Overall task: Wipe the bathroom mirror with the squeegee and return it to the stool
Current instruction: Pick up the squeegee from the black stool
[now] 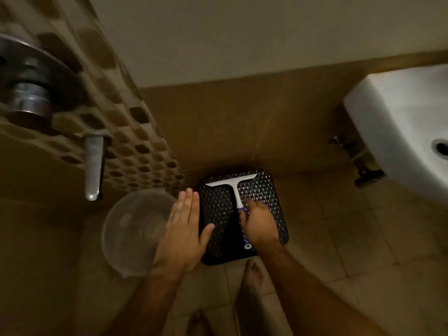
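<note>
Curled right hand (258,226) grips the squeegee (236,190) handle lying on the stool (278,229); left hand (183,234) (flat, empty) hovers, probably for balance.

Dim, warm yellowish light; frame blurred in places. Floor (351,251): beige square tiles with darker grout lines. Far wall (242,122): tan tiles low down, plain pale surface above. Left wall (135,141): mosaic band of small brown and beige squares, running toward the floor. Chrome tap fitting (31,93) mounted on the left wall, with a metal spout (93,166) below it. White ceramic washbasin (402,132) at right edge; dark pipework (358,161) beneath it, against the far wall.
</note>
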Available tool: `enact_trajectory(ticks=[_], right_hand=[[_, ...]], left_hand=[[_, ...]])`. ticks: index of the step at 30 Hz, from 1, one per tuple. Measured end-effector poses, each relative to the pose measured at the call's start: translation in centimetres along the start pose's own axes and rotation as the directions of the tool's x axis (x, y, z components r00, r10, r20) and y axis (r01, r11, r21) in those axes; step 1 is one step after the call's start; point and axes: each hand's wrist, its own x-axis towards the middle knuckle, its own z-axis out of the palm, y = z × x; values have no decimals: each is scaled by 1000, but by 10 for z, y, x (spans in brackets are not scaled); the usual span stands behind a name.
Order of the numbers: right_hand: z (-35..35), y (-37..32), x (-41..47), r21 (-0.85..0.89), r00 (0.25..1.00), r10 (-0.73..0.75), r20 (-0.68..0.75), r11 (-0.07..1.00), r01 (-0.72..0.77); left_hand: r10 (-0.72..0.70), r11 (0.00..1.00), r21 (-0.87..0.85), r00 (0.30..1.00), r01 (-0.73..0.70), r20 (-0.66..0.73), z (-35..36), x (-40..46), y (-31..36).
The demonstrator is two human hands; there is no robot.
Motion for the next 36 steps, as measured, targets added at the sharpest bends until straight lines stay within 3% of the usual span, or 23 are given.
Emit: enact_trajectory(ticks=[6, 9, 12, 17, 23, 28, 36], right_hand=[[49, 26, 37, 16, 980, 190, 66, 981, -192], [64, 41, 52, 29, 959, 258, 115, 965, -262], [75, 49, 59, 49, 950, 275, 148, 957, -285], [80, 47, 61, 174, 957, 245, 156, 947, -271], [32, 24, 39, 391, 967, 253, 8, 890, -236], [-45, -8, 3, 434, 957, 185, -222, 898, -73], [-189, -68, -60, 400, 861, 85, -502, 905, 144]], left_hand=[[13, 1000, -20, 998, -12, 59, 69, 17, 8], [-47, 997, -54, 998, 48, 29, 96, 21, 7], [-97, 992, -76, 995, 99, 27, 109, 26, 7], [-57, 996, -68, 998, 59, 37, 104, 32, 11], [-35, 999, -31, 999, 34, -9, 53, 34, 26], [100, 995, 26, 991, -98, -87, -19, 29, 44], [335, 935, 231, 884, -269, -325, -185, 50, 93]])
